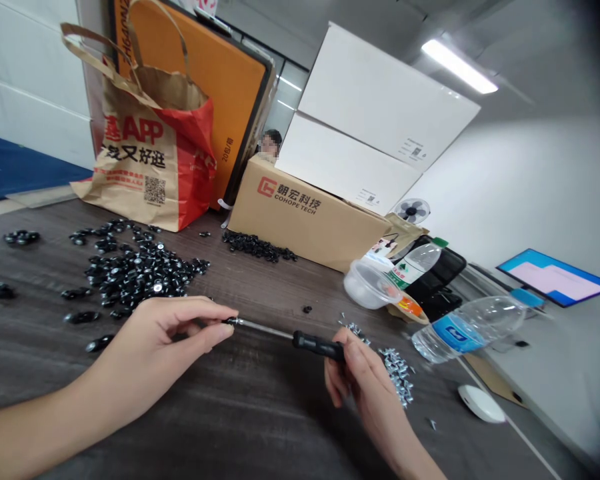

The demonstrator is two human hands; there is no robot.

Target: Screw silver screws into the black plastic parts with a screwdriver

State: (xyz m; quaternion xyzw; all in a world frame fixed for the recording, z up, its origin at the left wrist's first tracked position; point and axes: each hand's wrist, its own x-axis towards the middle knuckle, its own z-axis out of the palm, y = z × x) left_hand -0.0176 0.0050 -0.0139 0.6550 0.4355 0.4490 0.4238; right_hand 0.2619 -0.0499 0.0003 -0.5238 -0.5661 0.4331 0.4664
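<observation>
While looking down over the dark wood-grain surface [270, 427], noted right hand [367, 377] curled closed, fingers and thumb around the rear of a black handle, with hold of a screwdriver [316, 344]. Found screwdriver above the surface, between the two hands, shaft directed at left hand [167, 340]. Saw left hand closed to a thumb-and-finger pinch, with hold of a small black part [229, 321] at the shaft's tip. Recorded silver metal [237, 321] at that join; could not tell whether screw or bit.

Found silver screws [396, 373] strewn just beside right hand, with one loose screw [433, 424] apart. Saw white rounded device [481, 404] farther right. Logged large heap of black parts [130, 275] beyond left hand, and single black piece [307, 309] nearer mid-surface. Noted blue-capped bottle [455, 337] and clear plastic tub [367, 287] beyond the screws.

Farther back, observed second black heap [255, 247] just in front of a cardboard box [305, 223] marked COHOPE TECH, with white boxes [375, 100] stacked on top. Recorded paper bag [130, 160] to the left, in front of an orange carton [230, 80]. Beyond, saw fan [413, 211], lit monitor [555, 275] and a person's head [274, 136], partly hidden.
</observation>
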